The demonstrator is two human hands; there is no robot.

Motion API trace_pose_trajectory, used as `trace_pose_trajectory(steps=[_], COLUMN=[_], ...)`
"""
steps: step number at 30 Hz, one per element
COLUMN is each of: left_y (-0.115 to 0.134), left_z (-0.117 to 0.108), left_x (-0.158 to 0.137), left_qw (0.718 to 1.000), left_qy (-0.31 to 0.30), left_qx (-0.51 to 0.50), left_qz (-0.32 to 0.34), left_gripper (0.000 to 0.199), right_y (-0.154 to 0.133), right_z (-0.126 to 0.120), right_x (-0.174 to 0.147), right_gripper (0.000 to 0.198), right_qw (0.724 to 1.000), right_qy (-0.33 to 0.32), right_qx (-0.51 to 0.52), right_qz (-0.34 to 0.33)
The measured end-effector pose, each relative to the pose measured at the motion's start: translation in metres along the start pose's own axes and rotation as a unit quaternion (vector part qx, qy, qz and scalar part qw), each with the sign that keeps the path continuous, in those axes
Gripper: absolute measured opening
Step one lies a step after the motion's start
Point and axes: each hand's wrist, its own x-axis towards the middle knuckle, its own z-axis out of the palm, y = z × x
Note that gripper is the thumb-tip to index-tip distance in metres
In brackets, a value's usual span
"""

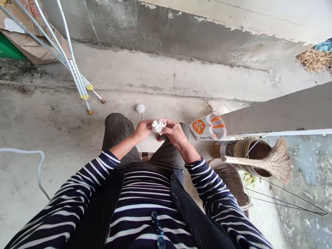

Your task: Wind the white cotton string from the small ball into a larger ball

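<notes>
A small bundle of knotted white cord (158, 126) is held up between my two hands, above the gap between my knees. My left hand (143, 130) pinches its left side, with the fingertips partly hidden behind it. Around the right side, the thumb and fingers of my right hand (174, 132) are closed on the same bundle. On the floor just beyond my knees lies a round ball of white cord (140, 109). A strand runs from that ball down toward my left hand.
Metal crutches (75, 72) lean at the upper left by a cardboard box (38, 48). To my right are a white-and-orange paper bag (206, 127), a bucket (238, 148), a straw broom (277, 162) and a wicker basket (230, 176). A low wall (280, 110) juts in there.
</notes>
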Motion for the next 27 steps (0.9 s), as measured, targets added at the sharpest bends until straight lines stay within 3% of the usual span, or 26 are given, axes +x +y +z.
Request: trace_pose_trajectory(steps=[6,11,18,20,22,23,24,25,26,27], left_y=[-0.008,-0.026,-0.036,-0.033,-0.026,-0.021,-0.015,-0.007,0.002,0.012], left_z=[-0.003,-0.019,-0.049,-0.051,-0.048,-0.046,-0.043,-0.04,-0.037,-0.035], left_x=[-0.002,-0.006,-0.006,-0.005,-0.006,-0.009,-0.011,-0.015,-0.019,-0.023], left_qw=[0.998,0.997,0.995,0.995,0.994,0.993,0.992,0.99,0.989,0.987], left_qy=[-0.052,-0.053,-0.056,-0.063,-0.071,-0.078,-0.087,-0.098,-0.109,-0.117], left_qx=[-0.029,0.006,0.065,0.066,0.074,0.082,0.091,0.097,0.101,0.106], left_qz=[-0.015,-0.062,-0.05,-0.039,-0.027,-0.02,-0.013,-0.006,0.002,0.01], left_gripper=[0.032,0.032,0.032,0.031,0.029,0.027,0.026,0.025,0.024,0.024], right_y=[-0.012,-0.043,-0.101,-0.113,-0.126,-0.133,-0.141,-0.149,-0.157,-0.164], right_z=[-0.004,-0.024,-0.074,-0.082,-0.081,-0.078,-0.072,-0.066,-0.058,-0.051], right_x=[0.003,0.004,-0.019,-0.028,-0.038,-0.044,-0.051,-0.058,-0.067,-0.075], right_gripper=[0.039,0.035,0.024,0.028,0.04,0.046,0.049,0.048,0.042,0.034], right_qw=[0.997,0.992,0.974,0.971,0.956,0.931,0.886,0.817,0.725,0.616], right_qy=[0.042,0.047,0.02,-0.002,-0.009,-0.007,0.0,0.008,0.013,0.029], right_qx=[0.062,0.035,0.052,0.093,0.222,0.322,0.44,0.563,0.679,0.78], right_qz=[-0.006,-0.109,-0.219,-0.221,-0.191,-0.17,-0.147,-0.126,-0.111,-0.101])
